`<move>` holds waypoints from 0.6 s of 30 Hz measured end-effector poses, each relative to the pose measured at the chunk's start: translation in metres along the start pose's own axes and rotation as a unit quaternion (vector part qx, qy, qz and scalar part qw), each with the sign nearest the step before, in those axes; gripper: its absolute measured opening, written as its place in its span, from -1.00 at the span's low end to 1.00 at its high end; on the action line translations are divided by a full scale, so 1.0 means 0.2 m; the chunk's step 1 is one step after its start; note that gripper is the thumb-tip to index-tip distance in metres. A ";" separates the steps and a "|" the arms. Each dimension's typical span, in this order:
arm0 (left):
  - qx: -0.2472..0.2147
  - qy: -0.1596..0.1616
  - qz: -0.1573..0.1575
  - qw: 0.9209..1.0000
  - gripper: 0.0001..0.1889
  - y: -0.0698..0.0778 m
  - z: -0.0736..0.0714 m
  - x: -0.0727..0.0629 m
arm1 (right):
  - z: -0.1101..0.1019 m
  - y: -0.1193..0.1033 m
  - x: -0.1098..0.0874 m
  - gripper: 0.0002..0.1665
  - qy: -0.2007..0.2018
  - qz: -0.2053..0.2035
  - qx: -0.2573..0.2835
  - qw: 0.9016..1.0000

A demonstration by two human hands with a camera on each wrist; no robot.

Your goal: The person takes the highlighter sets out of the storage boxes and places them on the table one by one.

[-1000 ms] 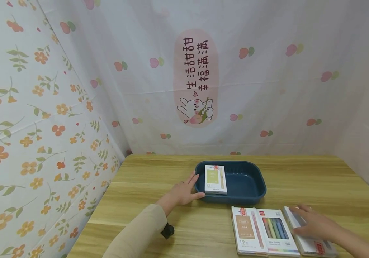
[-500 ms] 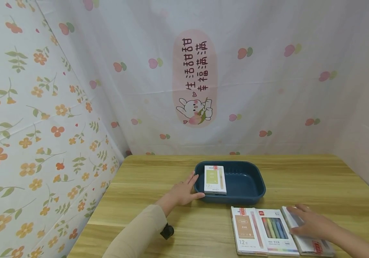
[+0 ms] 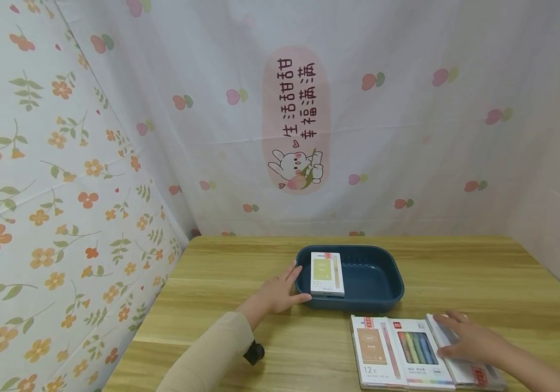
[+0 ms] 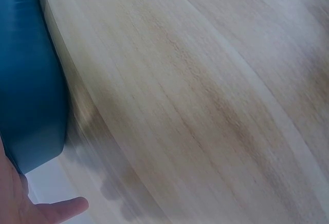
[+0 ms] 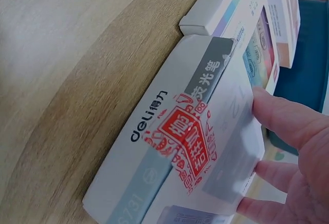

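Note:
My left hand [image 3: 276, 293] rests with straight fingers against the left end of a dark blue plastic tray [image 3: 397, 277]; its thumb [image 4: 67, 209] sticks out at the tray's near corner. Inside the tray, at the left, lies a white box with a green label [image 3: 322, 271]. My right hand [image 3: 475, 340] spans a white highlighter box [image 5: 205, 157], thumb at one edge and fingertips at another, gripping it on the table. Beside it lie a box with a window of coloured pens [image 3: 419, 348] and a white box with a brown label [image 3: 375, 348], all in a row.
The wooden table [image 3: 235, 261] ends at a white fruit-patterned curtain [image 3: 387, 136] behind. A flower-patterned curtain [image 3: 64, 207] hangs along the left side. The row of boxes lies in front of the tray, toward the right.
My right hand has shifted slightly left with the highlighter box, which now lies closer against the pen box. The left hand and the tray stay in place.

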State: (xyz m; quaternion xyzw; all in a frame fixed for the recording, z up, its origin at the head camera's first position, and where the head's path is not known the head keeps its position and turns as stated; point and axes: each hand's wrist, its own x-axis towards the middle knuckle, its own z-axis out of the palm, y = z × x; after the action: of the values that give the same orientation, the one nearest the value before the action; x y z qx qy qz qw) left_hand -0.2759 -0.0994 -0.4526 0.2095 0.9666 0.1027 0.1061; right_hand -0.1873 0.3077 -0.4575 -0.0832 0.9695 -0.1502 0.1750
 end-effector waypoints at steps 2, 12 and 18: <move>-0.001 -0.001 0.000 1.000 -0.08 0.00 0.00 0.00 | 0.01 -0.01 0.00 0.02 0.000 0.001 0.001 1.000; -0.005 0.000 -0.005 1.000 -0.07 0.00 0.00 0.00 | 0.02 -0.03 0.00 0.03 0.003 0.006 -0.005 1.000; -0.004 0.000 -0.006 1.000 -0.07 0.00 0.00 0.00 | 0.02 -0.03 0.00 0.03 0.007 0.006 -0.013 1.000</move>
State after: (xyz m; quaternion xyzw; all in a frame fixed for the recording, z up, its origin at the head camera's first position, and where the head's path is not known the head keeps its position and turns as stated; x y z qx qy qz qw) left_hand -0.2763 -0.0988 -0.4523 0.2036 0.9673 0.1059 0.1077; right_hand -0.1844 0.3000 -0.4597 -0.0787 0.9730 -0.1372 0.1679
